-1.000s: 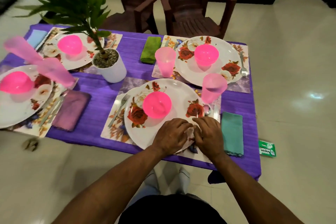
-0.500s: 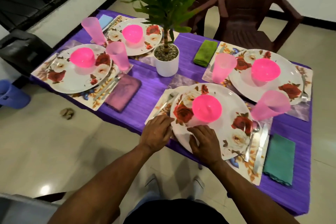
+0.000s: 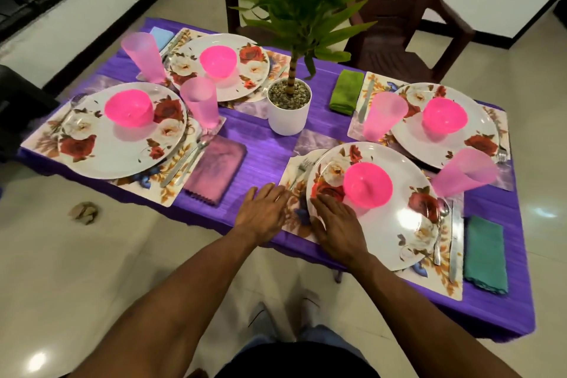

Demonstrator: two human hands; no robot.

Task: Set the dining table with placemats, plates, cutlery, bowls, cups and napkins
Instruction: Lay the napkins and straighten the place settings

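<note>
Both hands point(image 3: 302, 218) flat on plate point(image 3: 395, 224) and placemat point(image 3: 296, 202).

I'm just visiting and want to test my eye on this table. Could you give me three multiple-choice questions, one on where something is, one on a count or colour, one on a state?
1. Where does the green napkin lie?
A. Right of the plant pot
B. Under a plate
C. On the floor

2. How many pink bowls are on the table?
A. Two
B. Four
C. Six

3. How are the person's hands?
A. Both gripping a cup
B. One holding a fork
C. Both flat with straight fingers, holding nothing

Answers:
1. A: it lies on the purple cloth just right of the pot.
2. B: one bowl sits on each of four plates, e.g. the near bowl.
3. C: the left hand lies by the near placemat's edge and the right hand on the near plate, fingers extended.
</note>
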